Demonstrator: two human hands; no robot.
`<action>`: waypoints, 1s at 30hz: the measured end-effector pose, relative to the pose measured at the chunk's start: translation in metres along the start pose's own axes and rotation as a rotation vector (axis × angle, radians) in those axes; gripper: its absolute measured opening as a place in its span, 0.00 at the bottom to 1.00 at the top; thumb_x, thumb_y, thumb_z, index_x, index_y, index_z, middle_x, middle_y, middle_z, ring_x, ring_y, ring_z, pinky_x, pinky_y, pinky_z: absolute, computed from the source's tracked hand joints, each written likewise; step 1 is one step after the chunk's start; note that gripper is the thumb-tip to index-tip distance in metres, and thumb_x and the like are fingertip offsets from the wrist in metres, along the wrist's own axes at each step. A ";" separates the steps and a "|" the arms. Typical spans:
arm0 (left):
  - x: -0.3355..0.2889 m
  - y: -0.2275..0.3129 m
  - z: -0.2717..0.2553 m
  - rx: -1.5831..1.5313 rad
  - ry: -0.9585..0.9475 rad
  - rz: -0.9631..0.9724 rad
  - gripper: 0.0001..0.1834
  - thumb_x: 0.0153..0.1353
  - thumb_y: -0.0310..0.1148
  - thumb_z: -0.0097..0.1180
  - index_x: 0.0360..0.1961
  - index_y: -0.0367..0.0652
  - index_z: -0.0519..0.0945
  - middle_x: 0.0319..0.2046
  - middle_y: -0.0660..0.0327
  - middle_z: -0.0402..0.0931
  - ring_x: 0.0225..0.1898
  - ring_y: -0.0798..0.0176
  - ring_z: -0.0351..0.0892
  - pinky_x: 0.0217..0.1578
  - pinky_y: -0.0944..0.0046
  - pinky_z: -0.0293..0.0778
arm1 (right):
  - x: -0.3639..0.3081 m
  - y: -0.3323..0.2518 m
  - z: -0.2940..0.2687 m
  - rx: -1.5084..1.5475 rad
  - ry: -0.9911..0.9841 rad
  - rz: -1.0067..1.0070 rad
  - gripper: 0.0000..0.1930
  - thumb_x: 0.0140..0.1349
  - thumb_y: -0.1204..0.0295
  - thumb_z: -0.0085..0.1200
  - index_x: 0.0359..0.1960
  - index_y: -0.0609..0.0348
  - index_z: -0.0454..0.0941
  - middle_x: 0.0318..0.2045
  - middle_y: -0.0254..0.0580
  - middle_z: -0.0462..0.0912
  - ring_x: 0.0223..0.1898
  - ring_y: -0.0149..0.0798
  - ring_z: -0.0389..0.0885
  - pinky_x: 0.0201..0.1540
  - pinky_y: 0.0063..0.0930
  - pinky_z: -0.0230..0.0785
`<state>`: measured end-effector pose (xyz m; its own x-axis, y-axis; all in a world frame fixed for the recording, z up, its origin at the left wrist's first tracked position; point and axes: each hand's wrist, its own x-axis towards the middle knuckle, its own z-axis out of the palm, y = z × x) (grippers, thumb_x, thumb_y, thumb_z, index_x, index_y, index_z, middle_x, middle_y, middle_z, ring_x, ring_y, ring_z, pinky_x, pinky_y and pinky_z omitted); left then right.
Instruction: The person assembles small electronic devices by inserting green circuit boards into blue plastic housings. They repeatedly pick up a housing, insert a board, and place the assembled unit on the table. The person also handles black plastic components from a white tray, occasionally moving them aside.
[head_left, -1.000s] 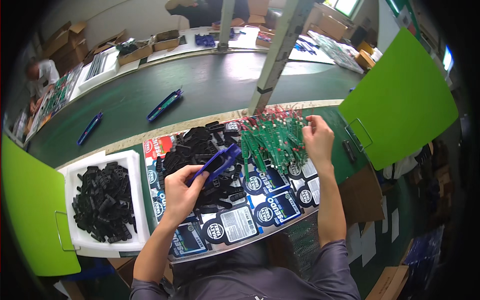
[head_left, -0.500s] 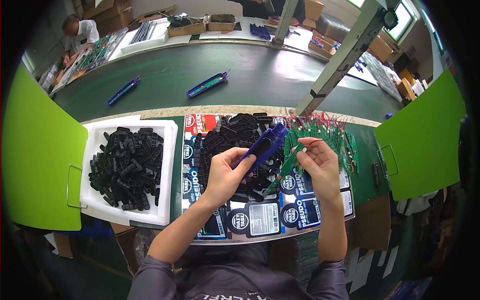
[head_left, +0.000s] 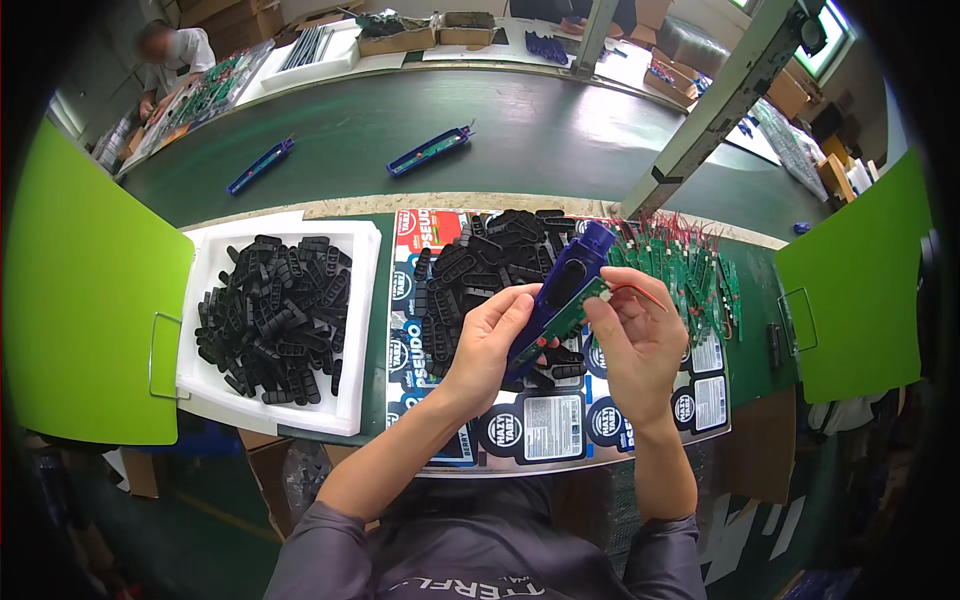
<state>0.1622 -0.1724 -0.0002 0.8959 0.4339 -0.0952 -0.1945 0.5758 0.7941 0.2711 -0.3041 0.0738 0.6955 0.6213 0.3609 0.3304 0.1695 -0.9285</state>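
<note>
My left hand [head_left: 490,345] is closed round a long dark blue plastic housing half [head_left: 585,252], tilted with its narrow end up and to the right. A black oval pad [head_left: 566,283] sits inside the housing. In my right hand [head_left: 640,340] a narrow green circuit board [head_left: 570,318] with a red and black wire is pinched between thumb and fingers. The board lies along the right side of the housing, overlapping it; whether it is seated in it I cannot tell. Beneath my hands is a heap of black rubber button pads [head_left: 480,265] on a printed sheet [head_left: 470,400].
At left stands a white foam tray [head_left: 368,300] heaped with black pads. More green boards [head_left: 690,275] with red wires lie at right. Green panels [head_left: 100,290] flank the bench. Two filled blue housings [head_left: 430,150] rest on the belt [head_left: 330,190] beyond. A person [head_left: 175,60] works far left.
The green board has come up from apart on the right to lie against the blue housing. My two hands are closer together. The whole view has shifted slightly.
</note>
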 end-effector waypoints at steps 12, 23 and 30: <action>0.001 0.001 0.002 0.017 -0.006 0.012 0.23 0.83 0.43 0.48 0.66 0.37 0.77 0.45 0.58 0.86 0.40 0.66 0.87 0.36 0.67 0.84 | 0.001 0.011 0.002 -0.054 0.005 -0.008 0.13 0.68 0.83 0.65 0.52 0.66 0.84 0.39 0.36 0.83 0.38 0.26 0.83 0.44 0.23 0.76; 0.004 0.001 0.002 -0.006 0.004 0.010 0.21 0.82 0.41 0.49 0.65 0.37 0.78 0.44 0.57 0.86 0.39 0.67 0.87 0.35 0.67 0.83 | 0.006 0.004 -0.001 0.000 0.005 0.125 0.12 0.68 0.82 0.65 0.52 0.67 0.84 0.34 0.36 0.83 0.36 0.26 0.83 0.42 0.23 0.76; 0.003 -0.006 0.005 0.018 -0.003 0.012 0.20 0.83 0.40 0.49 0.64 0.36 0.78 0.43 0.58 0.86 0.38 0.67 0.87 0.35 0.67 0.83 | 0.009 0.005 0.001 -0.450 0.058 -0.165 0.13 0.62 0.81 0.69 0.49 0.63 0.86 0.38 0.38 0.77 0.33 0.30 0.77 0.38 0.26 0.72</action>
<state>0.1681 -0.1775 -0.0024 0.8948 0.4384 -0.0842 -0.1976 0.5582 0.8058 0.2783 -0.2966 0.0719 0.6407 0.5682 0.5164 0.6738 -0.0936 -0.7330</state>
